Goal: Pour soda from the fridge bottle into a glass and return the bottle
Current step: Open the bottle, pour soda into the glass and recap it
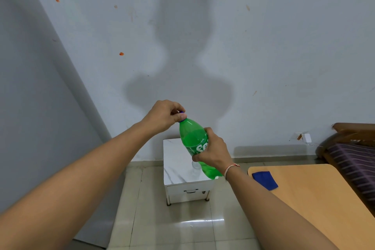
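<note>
The green soda bottle (194, 144) is held in the air, tilted with its neck toward the upper left, above a small white marble-topped bench (178, 165). The right hand (215, 153) is wrapped around the bottle's labelled middle. The left hand (165, 116) has its fingertips pinched on the blue cap (181, 112) at the neck. A clear glass (195, 165) stands on the bench, partly hidden behind the bottle's base. A blue cloth (264, 179) lies on a wooden table (316, 199) to the right.
</note>
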